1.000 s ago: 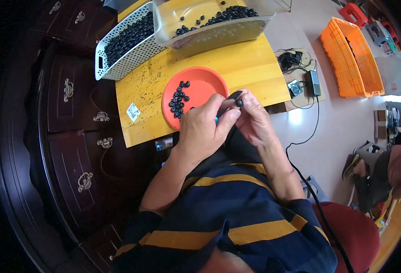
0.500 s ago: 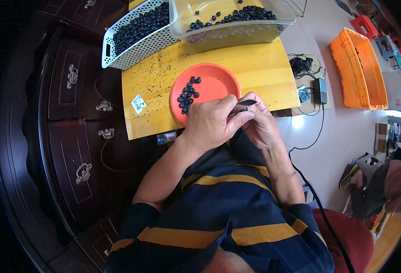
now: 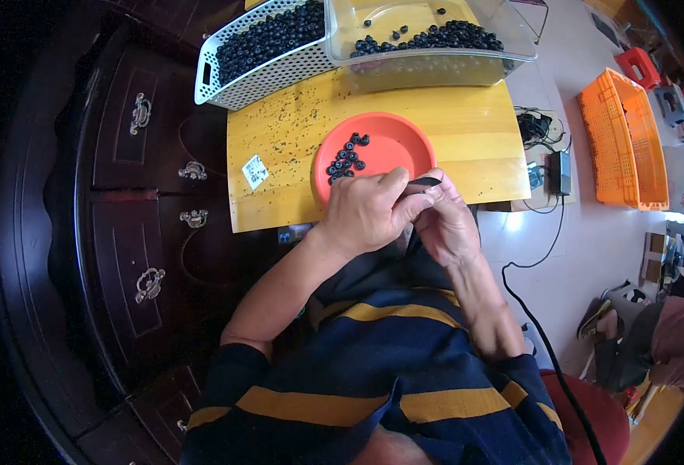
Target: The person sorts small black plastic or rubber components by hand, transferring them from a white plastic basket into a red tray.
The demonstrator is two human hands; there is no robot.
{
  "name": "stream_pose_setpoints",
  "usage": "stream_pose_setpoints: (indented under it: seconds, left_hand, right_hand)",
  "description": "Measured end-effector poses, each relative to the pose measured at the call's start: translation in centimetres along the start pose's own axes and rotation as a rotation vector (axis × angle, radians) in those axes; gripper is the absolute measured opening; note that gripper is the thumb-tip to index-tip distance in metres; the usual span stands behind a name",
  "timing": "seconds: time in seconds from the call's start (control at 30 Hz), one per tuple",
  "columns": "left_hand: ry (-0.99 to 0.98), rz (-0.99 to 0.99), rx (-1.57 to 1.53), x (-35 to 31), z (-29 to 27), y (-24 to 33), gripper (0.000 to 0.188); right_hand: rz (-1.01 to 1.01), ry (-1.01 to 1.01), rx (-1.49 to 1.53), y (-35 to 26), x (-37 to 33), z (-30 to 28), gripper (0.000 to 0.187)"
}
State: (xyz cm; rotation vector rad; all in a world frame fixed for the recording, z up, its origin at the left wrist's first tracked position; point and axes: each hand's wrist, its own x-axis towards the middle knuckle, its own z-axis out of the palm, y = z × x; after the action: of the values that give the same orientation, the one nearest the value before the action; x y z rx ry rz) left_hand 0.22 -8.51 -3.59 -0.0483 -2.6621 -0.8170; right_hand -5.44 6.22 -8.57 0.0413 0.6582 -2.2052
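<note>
The work looks partway along: a small cluster of black beads (image 3: 347, 157) lies in the red dish (image 3: 400, 143), with many more in the white basket (image 3: 284, 75) and clear box (image 3: 435, 76) beyond it, though which are finished cannot be told. At the dish's near edge, the left hand's (image 3: 365, 213) thumb and forefinger pinch a dark strip (image 3: 423, 182); the right hand's (image 3: 450, 221) fingers curl against its end, their grip hidden. Around the dish spreads a crumb-flecked yellow table (image 3: 474, 124), with dark drawers (image 3: 129, 260) to its left and an orange crate (image 3: 625, 159) to its right.
</note>
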Motion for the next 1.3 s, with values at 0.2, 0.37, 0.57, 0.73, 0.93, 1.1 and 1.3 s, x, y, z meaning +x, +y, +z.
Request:
stream_pose_setpoints:
  seconds: [0.2, 0.37, 0.57, 0.73, 0.93, 1.1, 1.3]
  left_hand:
    - [-0.001, -0.014, -0.015, -0.7, -0.5, -1.0, 0.039]
    - [-0.036, 0.016, -0.021, -2.0, -1.0, -1.9, 0.037]
    - [0.047, -0.038, -0.173, -3.0, -2.2, -2.1, 0.031]
    - [0.128, -0.122, -0.194, -3.4, -3.5, -0.7, 0.028]
    - [-0.025, -0.253, -0.215, -4.1, -5.2, -1.4, 0.030]
    - [-0.358, -0.413, 0.039, 0.0, -10.8, -5.3, 0.030]
    - [0.338, -0.255, 0.183, 6.8, -15.9, -12.7, 0.045]
  right_hand:
    - [0.019, -0.032, -0.014, 1.3, 0.7, -0.5, 0.010]
    - [0.049, 0.009, 0.011, 2.5, 0.4, 0.2, 0.007]
    - [0.140, -0.046, 0.091, 3.2, 0.2, 1.7, 0.006]
    - [0.179, -0.062, 0.150, 3.8, -0.2, 3.0, 0.009]
    - [0.232, -0.073, 0.127, 5.1, 0.3, 2.1, 0.014]
    - [-0.145, -0.072, -0.699, 5.5, 1.5, 1.6, 0.016]
    - [-0.549, -0.160, -1.469, 4.0, 6.0, 2.8, 0.024]
